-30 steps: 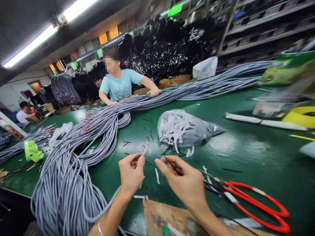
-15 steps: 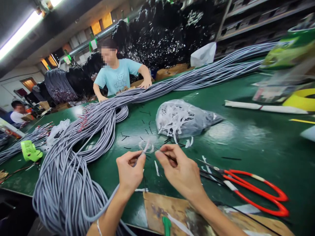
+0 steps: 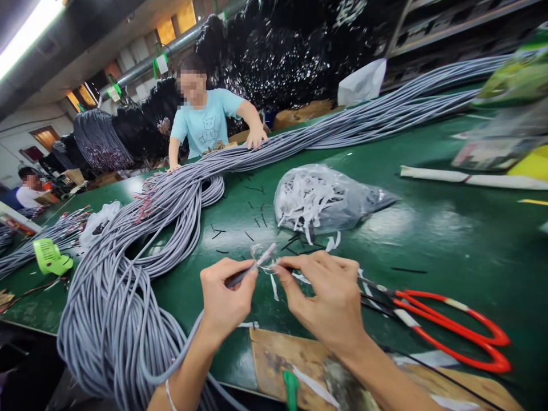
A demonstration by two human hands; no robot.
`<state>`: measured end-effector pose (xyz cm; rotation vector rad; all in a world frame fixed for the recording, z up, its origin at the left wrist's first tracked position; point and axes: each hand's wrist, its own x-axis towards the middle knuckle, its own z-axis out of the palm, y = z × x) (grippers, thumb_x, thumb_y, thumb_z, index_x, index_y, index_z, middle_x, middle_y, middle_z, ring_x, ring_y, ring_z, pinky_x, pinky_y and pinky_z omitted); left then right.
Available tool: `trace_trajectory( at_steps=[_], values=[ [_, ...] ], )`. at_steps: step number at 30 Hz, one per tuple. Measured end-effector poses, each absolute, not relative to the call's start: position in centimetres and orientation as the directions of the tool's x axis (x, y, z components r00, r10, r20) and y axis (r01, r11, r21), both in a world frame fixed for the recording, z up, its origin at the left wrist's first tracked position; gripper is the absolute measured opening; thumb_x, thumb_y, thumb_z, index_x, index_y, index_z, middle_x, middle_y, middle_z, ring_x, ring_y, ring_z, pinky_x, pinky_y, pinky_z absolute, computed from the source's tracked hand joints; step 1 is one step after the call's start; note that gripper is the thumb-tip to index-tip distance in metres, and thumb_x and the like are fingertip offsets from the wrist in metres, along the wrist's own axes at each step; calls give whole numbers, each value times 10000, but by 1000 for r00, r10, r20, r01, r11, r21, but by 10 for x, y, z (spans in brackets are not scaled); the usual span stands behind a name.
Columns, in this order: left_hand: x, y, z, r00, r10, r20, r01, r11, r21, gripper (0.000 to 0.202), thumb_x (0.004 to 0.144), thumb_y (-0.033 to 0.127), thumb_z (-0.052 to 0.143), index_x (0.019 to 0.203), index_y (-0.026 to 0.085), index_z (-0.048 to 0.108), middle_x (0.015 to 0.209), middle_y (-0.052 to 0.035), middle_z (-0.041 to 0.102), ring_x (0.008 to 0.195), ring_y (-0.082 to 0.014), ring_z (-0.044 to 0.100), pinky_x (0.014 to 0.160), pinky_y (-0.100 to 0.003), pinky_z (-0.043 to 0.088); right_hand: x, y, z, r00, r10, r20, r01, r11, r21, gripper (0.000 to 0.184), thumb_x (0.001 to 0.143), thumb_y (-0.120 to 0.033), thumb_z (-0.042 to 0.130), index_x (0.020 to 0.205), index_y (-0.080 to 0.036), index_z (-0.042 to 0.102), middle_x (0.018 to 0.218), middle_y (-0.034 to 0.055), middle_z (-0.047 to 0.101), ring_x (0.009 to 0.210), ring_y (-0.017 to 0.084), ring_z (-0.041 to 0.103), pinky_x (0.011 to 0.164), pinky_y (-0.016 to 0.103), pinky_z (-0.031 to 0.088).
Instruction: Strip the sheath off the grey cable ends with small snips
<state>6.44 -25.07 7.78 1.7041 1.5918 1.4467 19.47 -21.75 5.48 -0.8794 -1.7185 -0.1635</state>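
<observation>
My left hand [image 3: 229,294] pinches the end of a grey cable [image 3: 238,278] between thumb and fingers. A pale pinkish-white core [image 3: 267,254] sticks out of the cable, with fine loose strands [image 3: 258,251] curling around it. Close by on the right, my right hand [image 3: 319,291] has thumb and forefinger pressed together on the strands' ends; whether something else sits in these fingers is hidden. The rest of the cable runs past my left wrist to a large grey cable bundle [image 3: 115,319]. Red-handled scissors [image 3: 454,328] lie right of my right hand.
A clear bag of white strips [image 3: 317,200] lies beyond my hands, near scattered short black pieces [image 3: 263,216]. Stained cardboard [image 3: 274,362] and a green-handled tool [image 3: 290,388] are at the near edge. A co-worker [image 3: 209,120] handles cables across the table. A green fan [image 3: 51,257] stands left.
My right hand has come up against the strands at the cable end, where a gap was before. The pale core now tilts further right. The view has shifted slightly.
</observation>
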Motion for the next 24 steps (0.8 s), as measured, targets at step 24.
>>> trace_trajectory(
  at_steps=[24],
  values=[
    [77, -249, 70, -211, 953, 217, 397, -119, 910, 192, 692, 217, 587, 743, 117, 743, 646, -70, 698, 511, -137, 574, 481, -211, 433, 197, -206, 57, -26, 997, 79, -487, 57, -872, 395, 575, -520, 721, 604, -197, 497, 456, -82, 313, 402, 69, 270, 379, 221, 225]
  ],
)
